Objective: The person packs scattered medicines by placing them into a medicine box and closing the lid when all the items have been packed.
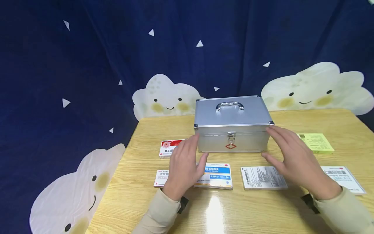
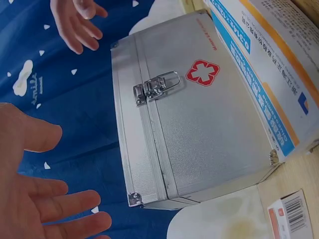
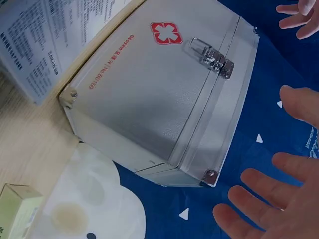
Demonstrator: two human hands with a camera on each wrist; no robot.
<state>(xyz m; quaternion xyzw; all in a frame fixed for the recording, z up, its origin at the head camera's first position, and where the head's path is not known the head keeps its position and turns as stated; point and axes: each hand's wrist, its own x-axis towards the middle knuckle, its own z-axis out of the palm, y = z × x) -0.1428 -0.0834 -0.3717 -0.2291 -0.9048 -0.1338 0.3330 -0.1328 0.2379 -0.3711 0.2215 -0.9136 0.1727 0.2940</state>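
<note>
A silver metal first-aid case (image 1: 233, 112) with a red cross emblem stands on the table, its lid down and its front latch (image 2: 155, 87) fastened. At the case's left front side, my left hand (image 1: 184, 167) reaches forward with fingers spread and nothing in it. On the opposite side, my right hand (image 1: 299, 159) is likewise open, palm turned toward the case. Both wrist views show gaps between the fingers and the metal. A blue-and-white medicine box (image 1: 217, 177) lies just right of my left hand; a white-and-grey medicine box (image 1: 263, 178) lies left of my right wrist.
Around the case lie a red-and-white box (image 1: 168, 148), a smaller white box (image 1: 160, 178), a yellow-green box (image 1: 317, 143) and another white box (image 1: 347, 178), two of them partly behind my hands. A dark blue curtain (image 1: 175, 58) with clouds hangs behind the wooden table (image 1: 140, 195).
</note>
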